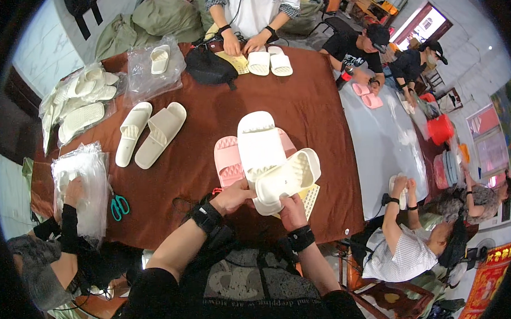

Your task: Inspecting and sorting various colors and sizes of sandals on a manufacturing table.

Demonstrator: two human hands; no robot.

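I hold a pair of white slippers above the near part of the brown cloth. My left hand (pixel 234 197) grips the heel end of one white slipper (pixel 260 139), whose toe points away from me. In my right hand (pixel 294 212), the heel of the other white slipper (pixel 279 184) is pinched; it is tilted to the right and overlaps the first. Behind them lies a pair of pink slippers (pixel 228 155), partly hidden. A yellow sheet with small marks (pixel 311 200) shows beside my right hand. Both my wrists wear black bands.
Two beige slippers (pixel 160 135) lie left of centre on the table (pixel 202 113). Bagged slippers (pixel 82 118), clear plastic bags (pixel 94 192) and teal scissors (pixel 119 206) are farther left. Across stands a co-worker (pixel 255 17) beside white slippers (pixel 259 63) and a black bag (pixel 208 66). Others work right.
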